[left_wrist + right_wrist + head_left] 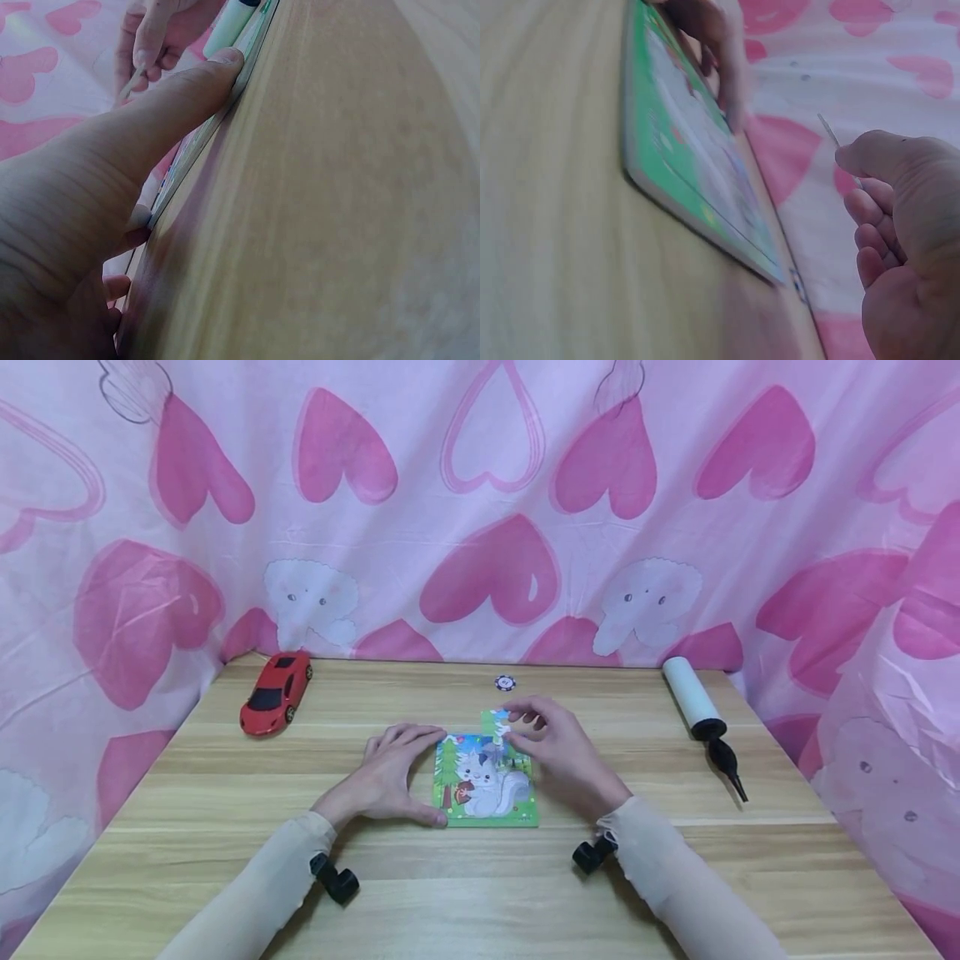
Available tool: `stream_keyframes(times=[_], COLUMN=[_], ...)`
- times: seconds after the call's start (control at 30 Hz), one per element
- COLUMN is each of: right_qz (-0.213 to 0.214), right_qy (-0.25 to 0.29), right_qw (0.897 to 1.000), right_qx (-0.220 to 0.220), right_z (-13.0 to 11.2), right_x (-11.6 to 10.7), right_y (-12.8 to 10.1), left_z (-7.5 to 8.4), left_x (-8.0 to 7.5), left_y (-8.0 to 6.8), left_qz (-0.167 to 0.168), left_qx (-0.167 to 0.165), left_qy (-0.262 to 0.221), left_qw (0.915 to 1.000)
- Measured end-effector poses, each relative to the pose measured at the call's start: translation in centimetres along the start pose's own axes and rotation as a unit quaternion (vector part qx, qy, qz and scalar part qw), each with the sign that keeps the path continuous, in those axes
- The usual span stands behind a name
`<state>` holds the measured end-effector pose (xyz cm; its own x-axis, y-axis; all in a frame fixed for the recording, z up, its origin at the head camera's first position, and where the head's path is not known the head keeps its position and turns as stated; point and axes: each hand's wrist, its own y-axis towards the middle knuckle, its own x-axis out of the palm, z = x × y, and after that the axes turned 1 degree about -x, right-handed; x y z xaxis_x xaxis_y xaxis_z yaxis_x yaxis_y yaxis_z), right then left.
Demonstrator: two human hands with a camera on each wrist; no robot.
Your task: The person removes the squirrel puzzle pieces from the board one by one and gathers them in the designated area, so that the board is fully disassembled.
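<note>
L hand (390,774) spans the left side of the puzzle (485,797), thumb at its lower left corner & index fingertip at the upper left, both digits fairly straight & touching the board. L wrist view shows the thumb tip on the near edge. R hand (558,743) pinches a small piece (491,724) btwn thumb & fingers, just above the puzzle's upper edge in the head view; R wrist view shows the piece thin, edge-on & tilted, off the board. Hands are apart, puzzle btwn them.

Puzzle lies flat at abt the centre of the frame, pic side up: a grey-white squirrel w/ a brown nut, green tree at left, green strip along the bottom. Both arms come in from the bottom w/ pale sleeves (251,877), a small black camera (335,881) nr the L wrist & another nr the R.

Further out, all on the wood-look tabletop (465,893): a round dark-&-white chip (506,682) upper ctr, just beyond the R hand; a red toy car (276,693) upper left; a white hand pump (693,697) at right, w/ black end & nozzle pointing down-right. Bg: pink curtain (487,568) w/ hearts & pale elephants.
</note>
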<state>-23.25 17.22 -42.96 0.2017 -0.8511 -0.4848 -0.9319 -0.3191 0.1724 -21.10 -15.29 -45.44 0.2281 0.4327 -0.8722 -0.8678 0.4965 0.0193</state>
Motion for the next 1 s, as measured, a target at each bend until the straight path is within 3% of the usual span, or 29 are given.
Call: stream_keyframes(times=[0.2, 0.43, 0.7, 0.83, 1.0], right_qz=[0.026, 0.057, 0.087, 0.085, 0.071], right_qy=[-0.051, -0.107, -0.107, -0.106, -0.119], right_qw=[0.998, 0.992, 0.990, 0.989, 0.990], right_qx=[-0.028, -0.025, -0.044, -0.050, -0.028], right_z=[0.3, 0.8, 2.1, 2.6, 3.5], right_x=[-3.5, -7.2, -10.2, -11.5, -13.1], right_y=[-0.3, -0.7, -1.6, -2.2, -3.1], left_z=[0.0, 0.0, -0.1, -0.1, 0.0], left_x=[0.1, 0.1, 0.0, 0.1, 0.0], left_y=[-0.1, -0.1, -0.1, -0.1, -0.1], left_qz=[0.005, 0.007, 0.008, 0.009, 0.007], left_qx=[0.003, 0.006, 0.008, 0.011, 0.008], left_qy=[-0.004, -0.003, 0.000, -0.001, -0.002], left_qw=[1.0000, 1.0000, 0.9999, 0.9999, 0.9999])
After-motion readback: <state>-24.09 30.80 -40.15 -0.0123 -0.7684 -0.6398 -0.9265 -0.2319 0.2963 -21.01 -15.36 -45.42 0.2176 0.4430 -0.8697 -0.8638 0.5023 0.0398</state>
